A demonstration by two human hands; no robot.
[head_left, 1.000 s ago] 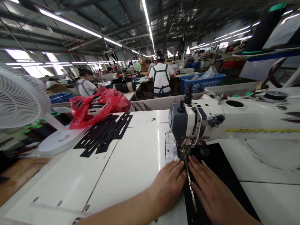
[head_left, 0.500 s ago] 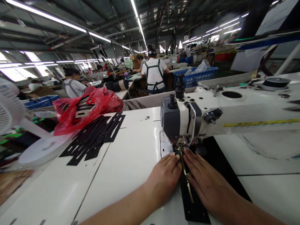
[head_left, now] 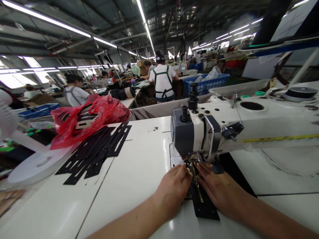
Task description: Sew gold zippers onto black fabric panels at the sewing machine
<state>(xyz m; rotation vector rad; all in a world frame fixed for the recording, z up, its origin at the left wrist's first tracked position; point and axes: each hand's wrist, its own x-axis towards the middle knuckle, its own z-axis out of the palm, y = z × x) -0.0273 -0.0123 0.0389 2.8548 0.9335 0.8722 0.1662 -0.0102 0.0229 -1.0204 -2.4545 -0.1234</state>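
both the left hand and right hand flank a zipper aimed lengthwise at the machine, grip unclear.

sewing workshop: sewing machine, apparently worktables behind

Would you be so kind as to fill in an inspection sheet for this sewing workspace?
Surface: glossy white flat table with dark seams and small marks.
Job's things: flat black strip bearing a gold-toothed zipper, leading under the white-and-grey metal sewing machine; black flat panel beyond, any join hidden.
Clutter: heap of flat black slotted pieces, crinkled red plastic bag, round-based white plastic fan.
Hands: left hand at the strip's left edge, right hand on its right side; exact grip unclear.
Cables: nothing seen.
Surroundings: person in white top with green straps, blue plastic basket.
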